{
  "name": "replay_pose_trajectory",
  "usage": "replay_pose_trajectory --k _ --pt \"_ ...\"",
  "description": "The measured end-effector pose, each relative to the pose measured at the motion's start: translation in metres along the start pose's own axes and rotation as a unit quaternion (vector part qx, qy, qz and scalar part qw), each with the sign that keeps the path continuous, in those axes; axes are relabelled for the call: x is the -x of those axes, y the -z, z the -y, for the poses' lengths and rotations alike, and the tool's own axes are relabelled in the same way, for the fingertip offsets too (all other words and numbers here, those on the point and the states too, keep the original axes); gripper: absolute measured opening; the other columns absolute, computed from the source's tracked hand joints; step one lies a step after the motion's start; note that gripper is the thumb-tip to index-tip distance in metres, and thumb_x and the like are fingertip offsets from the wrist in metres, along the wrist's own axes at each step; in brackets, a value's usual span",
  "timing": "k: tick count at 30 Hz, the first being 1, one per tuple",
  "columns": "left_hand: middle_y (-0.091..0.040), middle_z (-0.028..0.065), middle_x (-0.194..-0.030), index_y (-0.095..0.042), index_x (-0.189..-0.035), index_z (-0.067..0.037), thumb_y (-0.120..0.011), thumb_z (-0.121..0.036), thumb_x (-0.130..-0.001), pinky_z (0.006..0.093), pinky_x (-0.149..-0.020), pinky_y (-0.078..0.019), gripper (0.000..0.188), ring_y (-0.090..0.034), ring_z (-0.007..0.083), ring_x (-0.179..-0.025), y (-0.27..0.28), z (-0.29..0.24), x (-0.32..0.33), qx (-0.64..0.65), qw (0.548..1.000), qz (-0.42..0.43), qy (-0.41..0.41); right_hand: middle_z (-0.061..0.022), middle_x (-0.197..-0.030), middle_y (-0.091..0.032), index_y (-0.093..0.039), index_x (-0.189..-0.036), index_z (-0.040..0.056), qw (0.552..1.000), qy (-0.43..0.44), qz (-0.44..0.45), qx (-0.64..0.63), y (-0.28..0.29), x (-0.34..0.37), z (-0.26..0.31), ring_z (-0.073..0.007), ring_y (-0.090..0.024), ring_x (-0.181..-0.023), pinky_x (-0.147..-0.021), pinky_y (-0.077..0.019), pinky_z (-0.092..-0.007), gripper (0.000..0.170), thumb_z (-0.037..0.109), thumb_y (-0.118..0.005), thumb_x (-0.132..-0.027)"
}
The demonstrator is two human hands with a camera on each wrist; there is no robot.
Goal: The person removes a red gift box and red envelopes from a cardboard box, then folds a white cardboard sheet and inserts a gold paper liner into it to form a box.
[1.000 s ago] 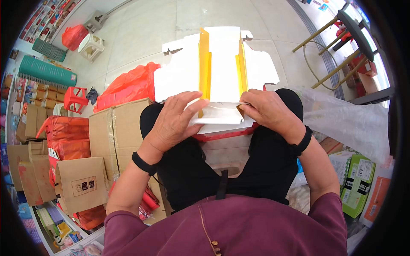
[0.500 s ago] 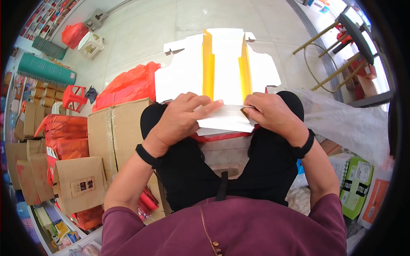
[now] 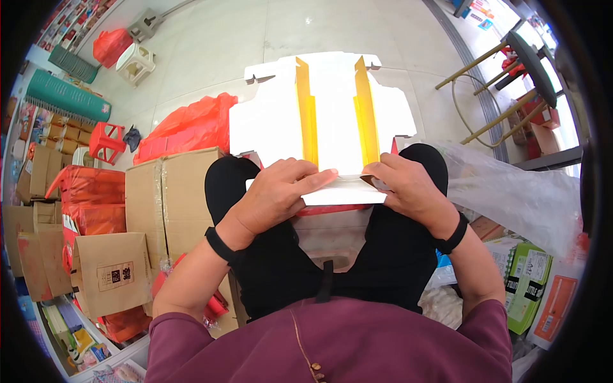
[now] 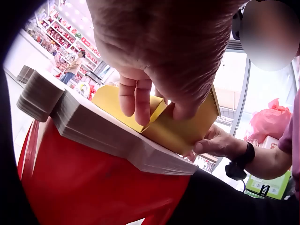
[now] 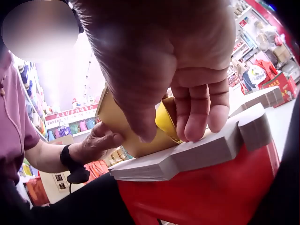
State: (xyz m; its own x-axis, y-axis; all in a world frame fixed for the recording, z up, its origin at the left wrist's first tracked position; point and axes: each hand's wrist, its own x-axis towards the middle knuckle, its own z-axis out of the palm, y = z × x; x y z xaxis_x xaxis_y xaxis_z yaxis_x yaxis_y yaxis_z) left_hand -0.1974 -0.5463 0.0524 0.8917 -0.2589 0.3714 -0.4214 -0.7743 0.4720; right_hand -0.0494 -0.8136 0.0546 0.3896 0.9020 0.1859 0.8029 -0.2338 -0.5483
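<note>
A partly folded cardboard box (image 3: 336, 121), white inside and gold outside, lies in front of the person's knees. Its two long side walls (image 3: 308, 127) stand up. At the near end, a white panel (image 3: 345, 196) faces the body. My left hand (image 3: 281, 191) grips the near left corner; in the left wrist view its fingers reach inside over the gold panel (image 4: 180, 129). On the near right corner my right hand (image 3: 408, 190) pinches the card, thumb on the gold outer face and fingers inside. Beneath the box is a stack of flat box blanks (image 4: 103, 131).
The stack sits on a glossy red support (image 4: 103, 183) between the knees. A brown carton (image 3: 185, 191) and a red plastic bag (image 3: 188, 124) are at the left. Clear plastic sheeting (image 3: 511, 185) and a green box (image 3: 529, 281) lie at the right.
Both hands have come nearer the body with the box's near end, the left also moving rightward. The near panel has tilted down toward the body and the gold side walls show more.
</note>
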Motion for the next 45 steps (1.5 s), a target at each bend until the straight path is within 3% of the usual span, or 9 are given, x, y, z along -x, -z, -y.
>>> replay_pose_trajectory --k 4,10,14,18,22,26,31,37,45 --pt "-0.071 0.0083 -0.104 -0.072 -0.138 -0.022 -0.07 0.016 -0.073 0.0386 -0.084 -0.0581 0.075 -0.07 0.029 -0.096 0.002 0.001 0.0 -0.009 1.0 0.013 0.02 -0.0115 -0.092 -0.065 -0.071 -0.111 0.0089 0.999 -0.024 -0.017 -0.032 -0.005 -0.001 0.002 -0.0352 -0.068 -0.082 -0.071 -0.0539 -0.0425 0.032 -0.001 -0.075 -0.081" --pt "-0.069 0.0083 -0.1 -0.075 -0.123 -0.013 -0.071 0.004 -0.091 0.0344 -0.084 -0.0566 0.037 -0.069 0.028 -0.094 -0.011 0.003 -0.002 0.142 0.985 -0.043 0.089 -0.0127 -0.09 -0.064 -0.071 -0.107 0.0083 0.995 -0.03 -0.052 -0.081 -0.016 -0.006 -0.006 -0.0359 -0.066 -0.08 -0.069 -0.0535 -0.0447 0.015 0.01 -0.073 -0.092" --pt "-0.069 0.0057 -0.105 -0.067 -0.135 -0.007 -0.067 -0.007 -0.105 0.028 -0.082 -0.0538 0.03 -0.068 0.0166 -0.09 -0.018 0.003 -0.001 0.224 0.956 -0.058 0.181 -0.016 -0.088 -0.066 -0.072 -0.105 0.0045 0.99 -0.04 -0.089 -0.101 -0.019 -0.01 -0.001 -0.0391 -0.066 -0.079 -0.069 -0.0537 -0.0443 0.017 0.021 -0.069 -0.102" --pt "-0.067 0.0089 -0.119 -0.057 -0.145 -0.007 -0.068 -0.01 -0.105 0.0263 -0.077 -0.0534 0.041 -0.065 0.0122 -0.085 -0.008 -0.01 -0.012 0.236 0.916 -0.033 0.324 -0.0179 -0.081 -0.064 -0.067 -0.121 0.0028 0.984 -0.158 -0.046 -0.07 -0.017 -0.01 0.007 -0.0396 -0.068 -0.079 -0.068 -0.0539 -0.0443 0.032 0.03 -0.067 -0.105" --pt "-0.062 0.0107 -0.133 -0.06 -0.14 -0.009 -0.074 -0.011 -0.1 0.0291 -0.072 -0.057 0.042 -0.064 0.0133 -0.079 -0.011 -0.013 -0.015 0.203 0.939 -0.102 0.258 -0.0165 -0.08 -0.064 -0.06 -0.132 0.0056 0.968 -0.215 -0.063 -0.114 -0.012 -0.014 0.02 -0.0375 -0.07 -0.081 -0.066 -0.0544 -0.0444 0.042 0.034 -0.07 -0.103" --pt "-0.059 0.0109 -0.132 -0.065 -0.13 -0.012 -0.079 -0.011 -0.094 0.0358 -0.072 -0.0602 0.039 -0.068 0.0228 -0.082 -0.012 -0.01 -0.006 -0.033 0.984 -0.049 0.166 -0.013 -0.081 -0.061 -0.063 -0.128 0.0077 0.979 -0.109 -0.166 -0.045 -0.015 -0.012 0.025 -0.0308 -0.063 -0.066 -0.064 -0.0523 -0.041 0.041 0.026 -0.08 -0.095" --pt "-0.064 0.0092 -0.118 -0.067 -0.123 -0.013 -0.08 -0.011 -0.089 0.0392 -0.074 -0.0612 0.036 -0.071 0.029 -0.089 -0.01 -0.013 -0.008 -0.068 0.992 -0.025 0.103 -0.0133 -0.096 -0.058 -0.066 -0.115 0.0091 0.994 -0.047 -0.082 0.058 -0.014 -0.008 0.014 -0.0332 -0.067 -0.074 -0.066 -0.0557 -0.0435 0.034 0.024 -0.082 -0.089" --pt "-0.063 0.0104 -0.109 -0.062 -0.118 -0.009 -0.075 -0.012 -0.093 0.0412 -0.072 -0.0612 0.028 -0.072 0.0299 -0.092 -0.006 -0.018 -0.018 -0.111 0.981 0.087 0.132 -0.0162 -0.099 -0.058 -0.062 -0.105 0.0059 0.994 -0.063 -0.015 0.09 -0.015 -0.013 0.015 -0.0357 -0.069 -0.078 -0.065 -0.0567 -0.0451 0.03 0.022 -0.081 -0.089" --pt "-0.063 0.0151 -0.101 -0.054 -0.113 -0.004 -0.07 -0.01 -0.096 0.0463 -0.069 -0.0597 0.024 -0.071 0.0362 -0.078 -0.016 -0.009 -0.018 -0.144 0.966 0.15 0.151 -0.0172 -0.097 -0.061 -0.059 -0.102 0.0064 0.99 -0.109 0.018 0.089 -0.017 -0.017 0.015 -0.0397 -0.068 -0.081 -0.069 -0.0541 -0.0486 0.026 0.021 -0.078 -0.09"
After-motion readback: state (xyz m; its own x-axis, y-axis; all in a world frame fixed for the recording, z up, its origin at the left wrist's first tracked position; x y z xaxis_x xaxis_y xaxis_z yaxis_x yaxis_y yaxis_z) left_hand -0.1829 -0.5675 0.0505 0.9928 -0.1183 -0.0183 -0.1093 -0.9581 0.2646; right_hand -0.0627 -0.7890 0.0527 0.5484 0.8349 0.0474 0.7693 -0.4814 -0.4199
